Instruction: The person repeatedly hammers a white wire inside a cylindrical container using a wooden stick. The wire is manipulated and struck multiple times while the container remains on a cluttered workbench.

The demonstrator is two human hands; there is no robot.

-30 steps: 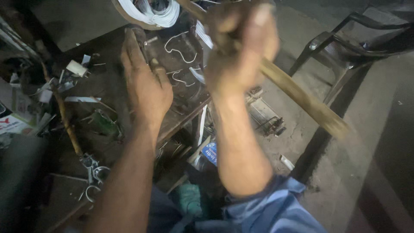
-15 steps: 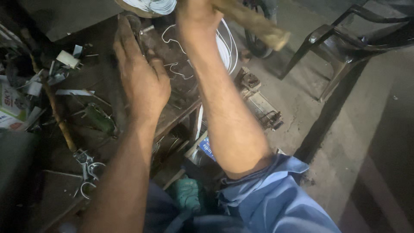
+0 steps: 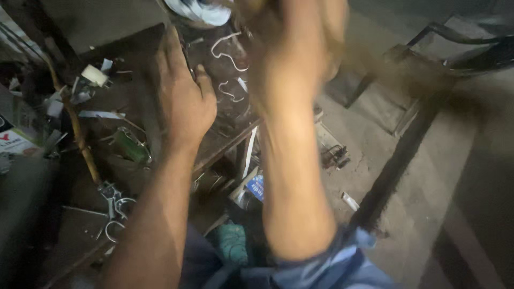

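Here your left hand (image 3: 184, 101) lies flat, fingers spread, on the dark workbench (image 3: 134, 80) beside bent wire pieces (image 3: 227, 45). Your right hand (image 3: 292, 37), blurred, seems clenched on a wooden handle (image 3: 375, 56); a stray blow could catch those fingers. Tape (image 3: 93, 75) and clips (image 3: 112, 195) crowd the bench.

The workbench (image 3: 134, 59) looked like dark, matt, worn wood, rough and grimy. Bent wire pieces (image 3: 227, 45) on it shone pale, as bare metal would, and so did the ring clips (image 3: 115, 206) lower down. A long stick (image 3: 75, 128) showed dry, brownish wood. The small green object (image 3: 128, 147) had a faint gloss (plastic or glass, hard to tell). The blue sleeve (image 3: 326, 267) was soft matt cloth. The floor (image 3: 369, 144) seemed rough, dusty concrete.
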